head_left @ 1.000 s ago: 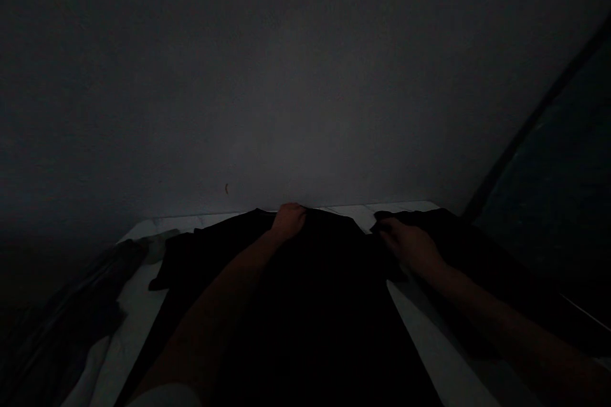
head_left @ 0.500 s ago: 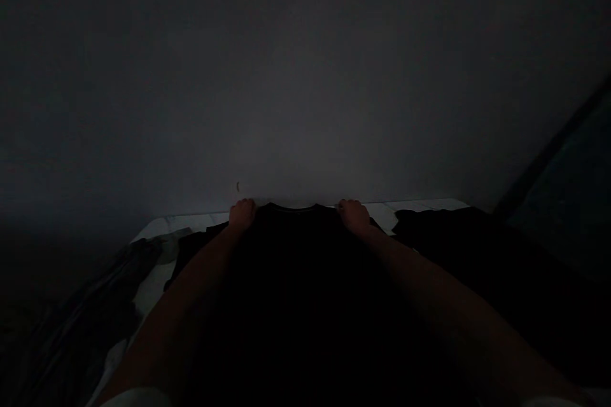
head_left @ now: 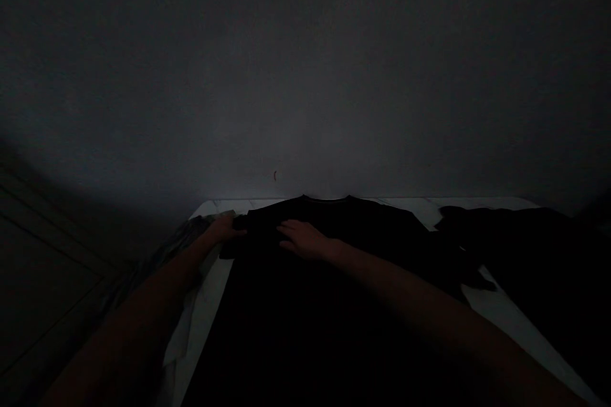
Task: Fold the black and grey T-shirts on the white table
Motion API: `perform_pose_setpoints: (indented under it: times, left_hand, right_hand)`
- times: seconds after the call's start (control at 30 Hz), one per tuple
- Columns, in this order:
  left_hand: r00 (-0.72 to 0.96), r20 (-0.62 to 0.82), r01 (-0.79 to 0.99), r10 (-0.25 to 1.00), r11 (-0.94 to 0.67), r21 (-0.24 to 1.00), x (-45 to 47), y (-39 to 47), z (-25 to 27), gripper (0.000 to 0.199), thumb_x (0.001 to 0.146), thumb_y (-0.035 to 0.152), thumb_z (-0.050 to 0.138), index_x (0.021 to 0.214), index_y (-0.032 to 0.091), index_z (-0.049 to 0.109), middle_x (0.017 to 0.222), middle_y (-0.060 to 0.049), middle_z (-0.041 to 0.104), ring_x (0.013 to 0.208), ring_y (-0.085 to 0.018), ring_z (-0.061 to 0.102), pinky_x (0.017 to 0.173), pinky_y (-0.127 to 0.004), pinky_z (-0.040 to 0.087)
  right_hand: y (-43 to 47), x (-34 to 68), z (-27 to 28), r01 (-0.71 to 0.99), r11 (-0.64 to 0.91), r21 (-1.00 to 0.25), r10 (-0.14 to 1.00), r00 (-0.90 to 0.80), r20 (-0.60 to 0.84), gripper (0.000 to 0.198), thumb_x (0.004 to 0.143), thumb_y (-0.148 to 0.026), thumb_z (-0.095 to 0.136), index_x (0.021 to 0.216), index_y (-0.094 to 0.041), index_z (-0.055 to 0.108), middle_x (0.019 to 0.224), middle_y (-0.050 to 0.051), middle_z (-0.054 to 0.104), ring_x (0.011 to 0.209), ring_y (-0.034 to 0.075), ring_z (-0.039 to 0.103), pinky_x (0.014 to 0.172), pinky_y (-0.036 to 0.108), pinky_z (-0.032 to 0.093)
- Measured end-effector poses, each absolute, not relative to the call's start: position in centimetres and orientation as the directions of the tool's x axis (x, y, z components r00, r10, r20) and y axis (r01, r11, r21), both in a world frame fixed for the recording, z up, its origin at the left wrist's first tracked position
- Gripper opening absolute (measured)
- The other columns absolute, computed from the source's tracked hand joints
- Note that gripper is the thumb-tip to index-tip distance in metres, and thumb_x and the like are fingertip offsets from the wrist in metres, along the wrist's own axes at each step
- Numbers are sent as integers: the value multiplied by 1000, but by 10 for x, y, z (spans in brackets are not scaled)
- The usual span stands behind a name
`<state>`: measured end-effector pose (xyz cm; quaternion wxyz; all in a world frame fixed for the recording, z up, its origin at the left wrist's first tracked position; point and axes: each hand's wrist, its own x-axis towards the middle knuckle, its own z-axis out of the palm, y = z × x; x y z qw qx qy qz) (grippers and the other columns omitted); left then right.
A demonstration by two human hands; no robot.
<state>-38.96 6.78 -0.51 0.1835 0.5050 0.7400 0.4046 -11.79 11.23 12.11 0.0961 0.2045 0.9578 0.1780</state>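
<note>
A black T-shirt [head_left: 305, 305] lies spread out, its neckline toward the wall and its body running down toward me. At its left sleeve, my left hand [head_left: 225, 227] is closed on the dark cloth, with the thumb stretched over it; the darkness partly hides the fingers. My right hand [head_left: 305, 240] rests flat on the upper chest of the shirt, left of the neckline, fingers stretched out and slightly apart. The right sleeve lies loosely bent.
The shirt lies on a white marbled table [head_left: 506, 311] against a grey wall [head_left: 315, 89]. More black cloth [head_left: 539, 267] covers the right side. Dark, crumpled material [head_left: 179, 238] is at the left edge. The scene is very dim.
Both hands have left the shoulders beside the neckline. My left hand is now at the left sleeve, my right hand flat on the chest. The view has swung left.
</note>
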Motion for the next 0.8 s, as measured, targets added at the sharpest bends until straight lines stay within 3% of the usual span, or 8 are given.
perform_pose_setpoints:
  times: [0.07, 0.23, 0.43, 0.57, 0.63, 0.7, 0.77, 0.8]
  left_hand:
    - [-407, 129, 517, 904, 111, 849, -389, 70, -10, 65, 63, 40, 68, 123, 15, 61, 119, -10, 67, 89, -9, 63, 78, -14, 48]
    - [-397, 69, 241, 915, 32, 970, -394, 72, -9, 56, 73, 42, 49, 116, 9, 62, 105, -10, 70, 63, -3, 57, 62, -15, 46]
    - [-562, 17, 161, 827, 89, 983, -399, 65, -15, 47, 74, 35, 54, 111, 8, 65, 98, -8, 70, 61, -1, 52, 59, -11, 37]
    - [-689, 63, 200, 722, 106, 974, -398, 56, 9, 45, 72, 39, 64, 108, 12, 68, 105, -8, 69, 68, 0, 48, 64, -11, 31]
    - [-690, 98, 206, 717, 66, 976, -387, 53, 36, 41, 70, 33, 67, 106, 12, 69, 108, -8, 68, 70, 1, 47, 68, -12, 32]
    - [-636, 111, 170, 764, -2, 985, -364, 51, 70, 43, 71, 29, 67, 110, 12, 67, 104, -8, 68, 71, 1, 48, 72, -12, 38]
    - [-519, 123, 82, 846, -93, 992, -334, 46, 102, 52, 76, 33, 63, 123, 12, 59, 101, -9, 67, 71, 0, 53, 77, -15, 47]
    - [-435, 154, 27, 887, -158, 987, -319, 42, 116, 54, 81, 39, 57, 128, 14, 54, 107, -10, 67, 74, -1, 56, 80, -17, 51]
  right_hand:
    - [118, -118, 109, 383, 836, 394, 466, -873, -140, 66, 99, -55, 36, 155, -18, 37, 160, 7, 26, 150, 29, 23, 125, 49, 21]
    - [127, -115, 105, 404, 822, 402, 498, -852, -164, 72, 98, -62, 30, 158, -23, 29, 163, 5, 15, 154, 29, 9, 125, 56, 11]
    - [125, -114, 103, 425, 826, 370, 513, -840, -180, 79, 95, -71, 23, 159, -26, 26, 164, 5, 11, 155, 31, 5, 124, 58, 2]
    - [125, -122, 106, 465, 834, 296, 530, -826, -195, 80, 94, -67, 34, 159, -22, 27, 164, 8, 13, 154, 33, 5, 124, 58, 0]
    - [121, -135, 112, 550, 826, 125, 562, -822, -91, 78, 94, -59, 44, 156, -14, 33, 161, 13, 23, 152, 30, 18, 126, 51, 10]
    - [113, -151, 121, 607, 755, -249, 633, -773, 34, 70, 95, -55, 45, 152, -13, 40, 153, 15, 38, 141, 25, 40, 122, 43, 30]
    - [105, -164, 129, 524, 538, -660, 689, -725, -13, 67, 96, -63, 38, 145, -20, 46, 144, 12, 50, 124, 20, 56, 107, 38, 47]
    - [102, -168, 132, 472, 418, -776, 698, -714, -58, 68, 95, -69, 34, 141, -22, 49, 139, 11, 54, 116, 19, 60, 99, 37, 52]
